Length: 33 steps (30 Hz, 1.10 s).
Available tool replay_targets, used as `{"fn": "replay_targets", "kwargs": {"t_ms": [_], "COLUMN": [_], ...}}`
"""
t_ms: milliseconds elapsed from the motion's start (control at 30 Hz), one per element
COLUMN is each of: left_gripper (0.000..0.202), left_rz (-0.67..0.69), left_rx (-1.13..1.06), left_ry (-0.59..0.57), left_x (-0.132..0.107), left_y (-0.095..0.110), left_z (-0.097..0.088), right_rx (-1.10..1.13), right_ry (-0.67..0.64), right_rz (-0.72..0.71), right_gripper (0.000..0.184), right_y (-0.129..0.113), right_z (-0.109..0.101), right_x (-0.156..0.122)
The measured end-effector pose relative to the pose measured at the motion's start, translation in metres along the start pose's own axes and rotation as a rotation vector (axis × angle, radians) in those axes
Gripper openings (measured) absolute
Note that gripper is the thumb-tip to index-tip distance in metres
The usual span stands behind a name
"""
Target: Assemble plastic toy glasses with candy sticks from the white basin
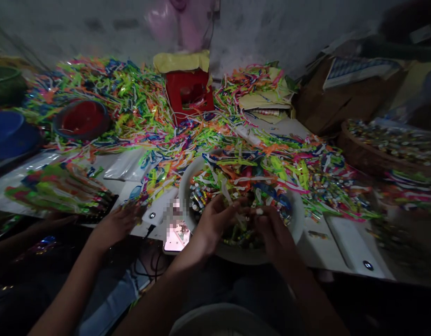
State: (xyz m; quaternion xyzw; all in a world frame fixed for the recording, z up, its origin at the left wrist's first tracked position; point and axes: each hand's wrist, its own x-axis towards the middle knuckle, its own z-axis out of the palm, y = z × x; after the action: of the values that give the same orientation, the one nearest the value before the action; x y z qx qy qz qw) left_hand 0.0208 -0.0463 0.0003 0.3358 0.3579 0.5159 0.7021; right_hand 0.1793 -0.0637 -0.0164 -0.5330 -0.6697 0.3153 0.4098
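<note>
Both my hands are inside a white bowl heaped with small wrapped sweets and bright plastic strips. My left hand is curled, its fingertips pinched together over the heap. My right hand faces it, fingers closed around a small pale piece that I cannot name. The two sets of fingertips nearly touch at the bowl's middle. What the left fingers hold is hidden.
Another person's hand rests left of the bowl near a lit phone. Neon strips litter the surface around a red stool, a red bowl and a blue basin. A basket of sweets stands right.
</note>
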Motion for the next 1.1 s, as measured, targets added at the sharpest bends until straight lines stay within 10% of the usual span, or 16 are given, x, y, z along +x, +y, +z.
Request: {"fn": "replay_targets", "kwargs": {"t_ms": [1100], "left_gripper": [0.034], "left_rz": [0.045], "left_rx": [-0.049], "left_ry": [0.099], "left_x": [-0.005], "left_y": [0.001], "left_z": [0.002], "right_rx": [-0.319], "right_ry": [-0.010], "right_rz": [-0.086], "right_gripper": [0.017], "right_y": [-0.014], "right_z": [0.002], "right_x": [-0.010]}}
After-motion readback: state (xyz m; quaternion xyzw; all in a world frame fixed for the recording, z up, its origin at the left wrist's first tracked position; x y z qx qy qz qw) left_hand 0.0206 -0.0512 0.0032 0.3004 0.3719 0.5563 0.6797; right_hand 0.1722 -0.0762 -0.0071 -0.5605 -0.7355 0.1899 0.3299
